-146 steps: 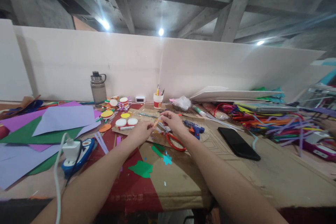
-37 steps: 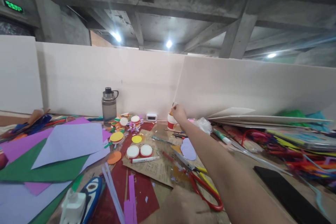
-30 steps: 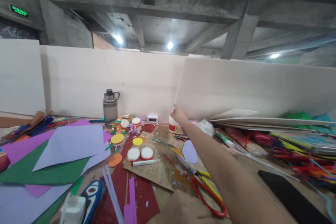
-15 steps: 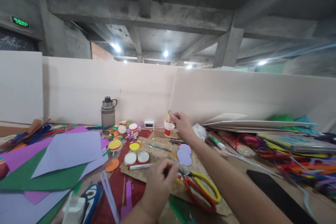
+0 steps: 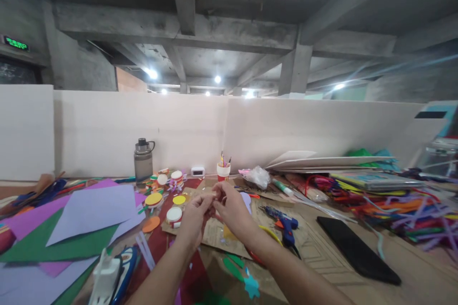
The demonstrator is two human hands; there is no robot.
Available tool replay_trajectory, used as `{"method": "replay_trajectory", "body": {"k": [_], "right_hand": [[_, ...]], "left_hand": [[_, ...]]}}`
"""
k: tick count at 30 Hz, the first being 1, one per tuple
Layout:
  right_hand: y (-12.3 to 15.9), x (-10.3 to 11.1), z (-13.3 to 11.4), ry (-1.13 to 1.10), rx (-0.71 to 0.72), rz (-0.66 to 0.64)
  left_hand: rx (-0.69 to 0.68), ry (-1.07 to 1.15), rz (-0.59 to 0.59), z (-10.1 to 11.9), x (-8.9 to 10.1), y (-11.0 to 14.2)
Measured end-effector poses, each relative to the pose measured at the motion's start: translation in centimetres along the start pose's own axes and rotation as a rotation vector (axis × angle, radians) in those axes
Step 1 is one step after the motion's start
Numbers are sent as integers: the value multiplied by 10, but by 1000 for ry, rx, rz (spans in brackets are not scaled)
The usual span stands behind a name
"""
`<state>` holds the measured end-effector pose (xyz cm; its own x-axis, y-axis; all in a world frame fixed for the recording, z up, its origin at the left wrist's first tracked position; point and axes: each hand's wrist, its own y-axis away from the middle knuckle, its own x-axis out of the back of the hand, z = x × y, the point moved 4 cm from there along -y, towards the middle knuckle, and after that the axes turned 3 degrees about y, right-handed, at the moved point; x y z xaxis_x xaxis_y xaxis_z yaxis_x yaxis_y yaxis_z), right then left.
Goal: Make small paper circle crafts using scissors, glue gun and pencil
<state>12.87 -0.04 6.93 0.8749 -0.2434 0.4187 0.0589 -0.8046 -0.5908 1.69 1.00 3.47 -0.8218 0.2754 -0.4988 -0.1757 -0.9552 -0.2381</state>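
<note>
My left hand [image 5: 197, 214] and my right hand [image 5: 229, 206] meet over the middle of the worktop, fingertips pinched together. Whatever lies between the fingers is too small to make out. Behind them stands a red and white paper cup [image 5: 223, 171] with pens or thin tools in it. White-topped red discs [image 5: 174, 214] lie left of my left hand, partly covered by it. Under my right forearm, yellow and red scissors handles [image 5: 271, 234] show in part. Lilac paper circles [image 5: 246, 200] peek out beyond my right hand. A blue glue gun [image 5: 284, 223] lies to its right.
Coloured paper sheets [image 5: 93, 209] spread across the left, with a white plug adapter [image 5: 105, 274] in front. A water bottle [image 5: 143, 161] stands at the back. On the right lie a black phone [image 5: 358, 249] and a heap of colourful strips [image 5: 404, 217]. A white partition [image 5: 186, 128] closes off the back.
My right hand has come back from the paper cup to meet my left hand. The view has turned slightly right, and the glue gun has come into sight.
</note>
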Motion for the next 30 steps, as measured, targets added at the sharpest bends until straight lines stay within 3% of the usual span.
{"method": "replay_trajectory", "body": {"k": [3, 8, 13, 18, 24, 30], "right_hand": [[3, 3, 11, -60, -64, -4], [11, 8, 19, -107, -159, -143], [14, 14, 20, -103, -140, -196], [13, 14, 22, -147, -71, -204], [14, 12, 21, -246, -53, -233], [13, 7, 26, -377, -82, -213]], "left_hand": [[51, -146, -49, 3, 3, -1], [220, -332, -184, 6, 4, 2], [311, -365, -291, 5, -1, 7], [305, -348, -254, 5, -1, 6], [313, -174, -234, 0, -1, 4], [217, -62, -49, -2, 5, -3]]}}
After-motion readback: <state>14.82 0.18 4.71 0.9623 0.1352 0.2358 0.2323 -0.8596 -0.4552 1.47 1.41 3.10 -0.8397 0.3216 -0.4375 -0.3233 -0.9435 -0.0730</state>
